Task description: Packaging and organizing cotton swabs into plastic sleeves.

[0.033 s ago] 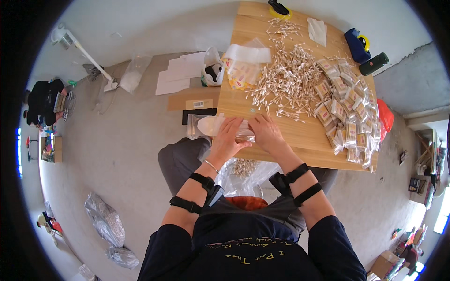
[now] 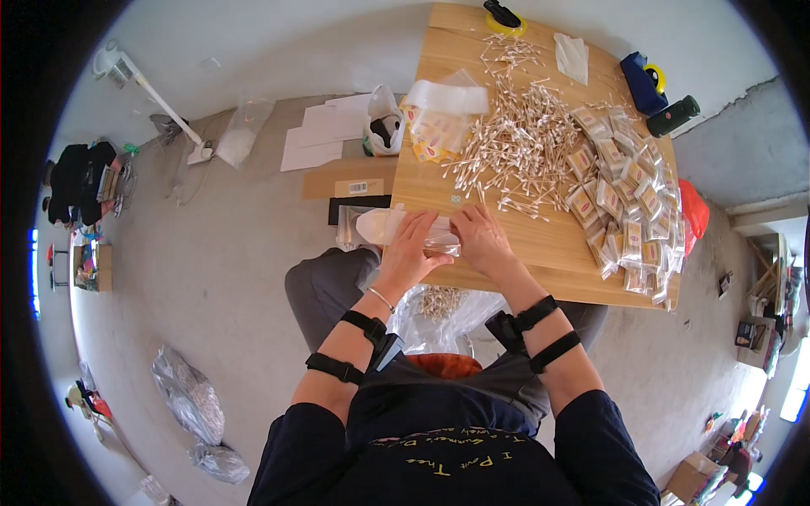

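Note:
At the near left edge of the table, both my hands are on a small clear plastic bag. My left hand grips its left part, fingers over the top and thumb along the near side. The curled fingers of my right hand pinch its right end. A translucent white strip with a rounded end sticks out to the left beneath my left fingers. What lies inside the bag is mostly hidden by my hands. Beyond them spreads a big loose heap of cotton swabs.
Filled swab packets are piled on the right side of the table. Clear bags and yellow cards lie at the left. Tape rolls and a dark cylinder stand toward the back. A plastic bag of swabs rests below the near edge.
My right hand has shifted very slightly to the right on the bag. The left hand and everything around look the same.

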Available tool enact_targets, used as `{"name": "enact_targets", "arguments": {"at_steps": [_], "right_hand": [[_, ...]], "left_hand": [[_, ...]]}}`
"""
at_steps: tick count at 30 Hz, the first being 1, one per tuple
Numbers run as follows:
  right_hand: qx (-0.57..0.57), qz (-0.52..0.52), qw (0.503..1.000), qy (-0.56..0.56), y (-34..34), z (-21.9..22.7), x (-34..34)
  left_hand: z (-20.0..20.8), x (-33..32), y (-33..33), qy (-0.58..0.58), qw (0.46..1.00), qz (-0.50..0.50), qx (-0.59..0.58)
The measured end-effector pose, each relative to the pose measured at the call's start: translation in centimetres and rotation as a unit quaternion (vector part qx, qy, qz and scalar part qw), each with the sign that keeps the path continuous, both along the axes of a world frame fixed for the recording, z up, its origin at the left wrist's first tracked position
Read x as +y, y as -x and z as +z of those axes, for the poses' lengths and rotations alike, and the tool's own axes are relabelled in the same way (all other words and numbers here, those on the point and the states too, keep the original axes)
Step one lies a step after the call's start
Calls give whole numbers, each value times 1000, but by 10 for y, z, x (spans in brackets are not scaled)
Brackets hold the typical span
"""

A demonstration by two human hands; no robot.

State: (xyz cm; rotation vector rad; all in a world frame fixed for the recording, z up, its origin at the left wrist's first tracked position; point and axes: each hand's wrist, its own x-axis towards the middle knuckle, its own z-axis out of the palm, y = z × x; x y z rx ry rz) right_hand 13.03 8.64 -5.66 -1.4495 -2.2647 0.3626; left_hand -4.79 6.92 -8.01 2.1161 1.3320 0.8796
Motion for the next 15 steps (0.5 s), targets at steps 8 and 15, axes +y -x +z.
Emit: {"name": "enact_targets", "arguments": {"at_steps": [8, 15], "right_hand": [[336, -169, 921, 101, -22, -16, -12], [642, -164, 689, 293, -22, 21, -41]], "left_hand": [[3, 1, -2, 9, 1000, 15, -5], [28, -15, -12, -31, 999, -4, -24]]}}
